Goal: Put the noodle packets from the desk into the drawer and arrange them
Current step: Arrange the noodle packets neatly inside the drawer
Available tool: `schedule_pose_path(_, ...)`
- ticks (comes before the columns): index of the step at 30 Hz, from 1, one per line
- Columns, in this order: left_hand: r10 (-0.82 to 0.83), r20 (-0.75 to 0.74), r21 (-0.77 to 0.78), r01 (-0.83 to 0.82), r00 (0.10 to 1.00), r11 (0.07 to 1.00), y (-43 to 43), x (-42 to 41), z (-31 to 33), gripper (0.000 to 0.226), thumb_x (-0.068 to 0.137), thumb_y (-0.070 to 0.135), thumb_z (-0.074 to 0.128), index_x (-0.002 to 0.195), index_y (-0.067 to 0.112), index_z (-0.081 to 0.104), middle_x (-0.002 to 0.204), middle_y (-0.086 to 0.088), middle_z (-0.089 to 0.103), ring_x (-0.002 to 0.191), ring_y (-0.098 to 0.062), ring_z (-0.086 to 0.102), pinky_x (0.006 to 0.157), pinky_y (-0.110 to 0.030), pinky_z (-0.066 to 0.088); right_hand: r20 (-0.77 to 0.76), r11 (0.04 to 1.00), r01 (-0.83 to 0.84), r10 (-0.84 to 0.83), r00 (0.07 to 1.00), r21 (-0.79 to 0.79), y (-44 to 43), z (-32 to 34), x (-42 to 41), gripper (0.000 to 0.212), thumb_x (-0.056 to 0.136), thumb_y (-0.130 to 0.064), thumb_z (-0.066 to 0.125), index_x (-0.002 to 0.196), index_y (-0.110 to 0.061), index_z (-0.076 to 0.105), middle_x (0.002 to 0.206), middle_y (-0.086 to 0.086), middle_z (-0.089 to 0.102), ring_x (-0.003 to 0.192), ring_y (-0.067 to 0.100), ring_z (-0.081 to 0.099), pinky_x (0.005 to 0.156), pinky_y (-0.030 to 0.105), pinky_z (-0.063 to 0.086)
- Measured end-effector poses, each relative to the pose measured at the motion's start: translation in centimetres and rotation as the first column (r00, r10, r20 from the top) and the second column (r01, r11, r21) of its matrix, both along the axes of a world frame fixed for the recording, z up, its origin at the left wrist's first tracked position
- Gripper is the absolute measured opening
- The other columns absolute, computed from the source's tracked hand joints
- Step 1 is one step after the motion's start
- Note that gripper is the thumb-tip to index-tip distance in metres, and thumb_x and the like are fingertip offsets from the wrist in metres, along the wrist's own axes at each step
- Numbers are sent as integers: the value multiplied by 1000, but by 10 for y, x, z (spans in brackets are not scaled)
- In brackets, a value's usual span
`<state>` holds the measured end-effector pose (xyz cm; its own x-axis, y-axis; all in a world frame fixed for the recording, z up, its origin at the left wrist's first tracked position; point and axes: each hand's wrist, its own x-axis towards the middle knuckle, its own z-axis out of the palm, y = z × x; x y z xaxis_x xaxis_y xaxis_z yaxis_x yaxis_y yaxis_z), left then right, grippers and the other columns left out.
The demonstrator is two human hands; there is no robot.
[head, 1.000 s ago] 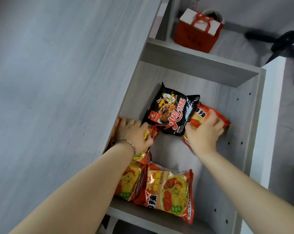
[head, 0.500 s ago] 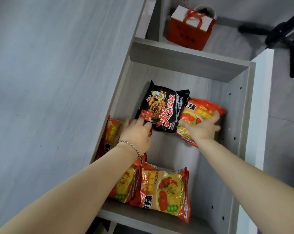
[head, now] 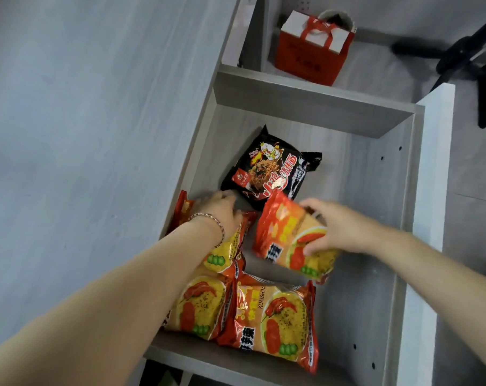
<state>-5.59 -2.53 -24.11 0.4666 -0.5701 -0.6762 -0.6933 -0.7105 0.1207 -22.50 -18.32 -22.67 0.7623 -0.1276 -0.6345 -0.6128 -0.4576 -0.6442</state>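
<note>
The open grey drawer [head: 375, 246] holds several noodle packets. A black packet [head: 272, 168] lies flat at the back. My right hand [head: 336, 227] grips an orange-red packet [head: 289, 238] in the drawer's middle, tilted. My left hand [head: 222, 213], with a bracelet on its wrist, presses on another orange-red packet [head: 228, 252] by the left wall; a further packet [head: 184, 207] stands on edge against that wall. Two orange-red packets [head: 275, 319] lie side by side at the front, the left one [head: 200, 305] partly under my forearm.
The grey desk top [head: 83, 135] fills the left side and overhangs the drawer. Behind the drawer's back wall a red and white gift bag [head: 314, 51] stands on the floor. Black chair legs [head: 464, 51] are at the top right. The drawer's right half is bare.
My right hand has pulled the orange-red packet from the back right, beside the black packet, toward the middle front. My left hand stayed by the left wall.
</note>
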Motion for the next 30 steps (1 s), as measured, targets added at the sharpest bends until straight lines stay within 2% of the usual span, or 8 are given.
schedule_pose_path(7,-98,121,61,91,988,994,17,3,-1,49,95,45,22,116,16,55,124,-9,59,119,-28,47,104,-40,29,21,998,-18,20,1000,-59,39,-48,20,34,77,-37,69,107,-21,63,109,3,64,106,20,56,92,36,46)
schedule_pose_path(12,-94,154,30,90,984,995,22,0,-4,50,95,45,21,122,17,52,129,-7,55,123,-26,44,110,-40,21,54,940,-108,132,990,-324,56,-55,11,45,80,-51,56,113,-21,62,109,0,55,109,19,44,92,33,36)
schedule_pose_path(14,-70,182,-5,72,981,997,28,-2,-6,53,94,48,22,125,15,49,133,-8,51,127,-26,39,114,-40,17,198,885,161,-80,977,-437,59,-50,14,50,79,-60,49,111,-22,59,100,-6,55,95,11,49,80,28,41)
schedule_pose_path(16,-18,231,-44,29,973,999,33,-4,-8,57,93,51,23,131,12,42,143,-10,41,136,-26,28,118,-41,7,363,697,623,-511,779,-355,57,-43,24,48,82,-59,46,104,-17,52,87,-7,54,73,4,51,60,19,38)
schedule_pose_path(19,76,271,-113,-46,960,993,40,-8,-10,69,91,55,23,141,8,28,153,-10,24,143,-24,12,117,-38,-3,190,461,868,-850,492,-184,37,-51,49,54,85,-44,56,121,-5,45,102,10,63,87,21,62,64,22,38)
schedule_pose_path(23,148,234,-182,-107,961,977,43,-9,-15,75,90,57,24,146,9,9,158,-9,7,145,-21,1,116,-34,-6,121,467,884,-875,468,-40,17,-61,86,24,86,-14,59,105,0,64,100,16,67,96,33,63,74,34,48)
schedule_pose_path(28,201,237,-229,-147,950,962,44,-12,-21,80,90,57,26,146,11,-7,158,-8,-9,145,-19,-4,114,-32,-4,219,657,753,-739,637,26,42,-57,120,20,81,3,60,99,6,67,84,14,62,78,19,52,61,14,46)
schedule_pose_path(30,183,270,-229,-122,945,966,46,-13,-22,80,90,57,25,146,12,-9,157,-9,-13,144,-20,-7,112,-33,-8,198,672,739,-731,652,45,58,-58,119,18,82,4,57,97,6,68,90,20,67,78,21,55,77,35,51)
